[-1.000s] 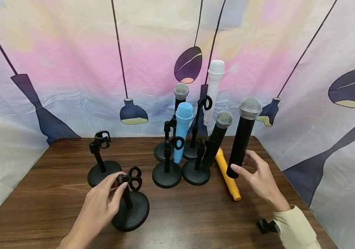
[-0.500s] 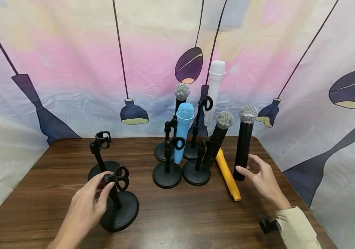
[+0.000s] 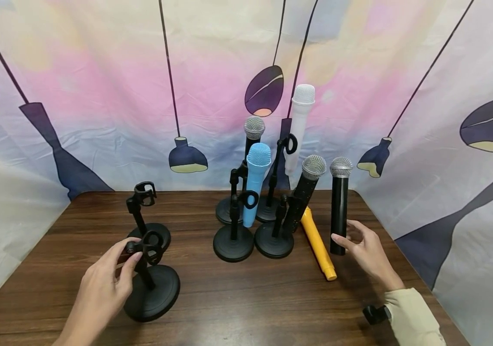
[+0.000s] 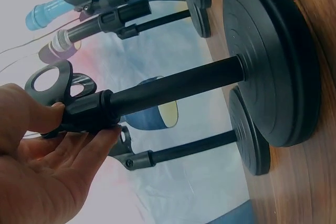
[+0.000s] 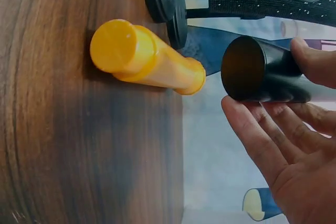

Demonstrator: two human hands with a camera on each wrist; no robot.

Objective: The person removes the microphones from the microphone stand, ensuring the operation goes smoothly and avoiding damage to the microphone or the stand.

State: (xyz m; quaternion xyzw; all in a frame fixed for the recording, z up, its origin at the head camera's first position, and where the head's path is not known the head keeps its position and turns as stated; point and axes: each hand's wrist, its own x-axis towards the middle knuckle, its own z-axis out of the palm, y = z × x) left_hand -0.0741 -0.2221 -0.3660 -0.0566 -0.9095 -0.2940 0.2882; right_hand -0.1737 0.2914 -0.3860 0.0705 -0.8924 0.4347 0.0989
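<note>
My left hand (image 3: 108, 278) pinches the clip joint at the top of a black microphone stand (image 3: 153, 293); its round base is flat on the table in the left wrist view. My right hand (image 3: 365, 252) holds a black microphone (image 3: 339, 206) with a silver mesh head, thumb and fingers around its lower end. The microphone is nearly upright, head up, and its dark round bottom (image 5: 244, 69) is clear of the tabletop in the right wrist view. Beside it lies a yellow microphone (image 3: 317, 245) on the table, its far end hidden behind a stand.
Behind the left hand is another bare stand (image 3: 144, 211). Mid-table several stands cluster, bearing a blue microphone (image 3: 255, 182), a white one (image 3: 298, 129), a sparkly black one (image 3: 300, 197) and a silver-headed one (image 3: 254, 127). A printed cloth (image 3: 99, 57) hangs behind the wooden table (image 3: 246, 307).
My left hand has moved the stand leftward over the table, toward the bare one. The black microphone in my right hand has swung from a rightward lean to nearly upright and come lower.
</note>
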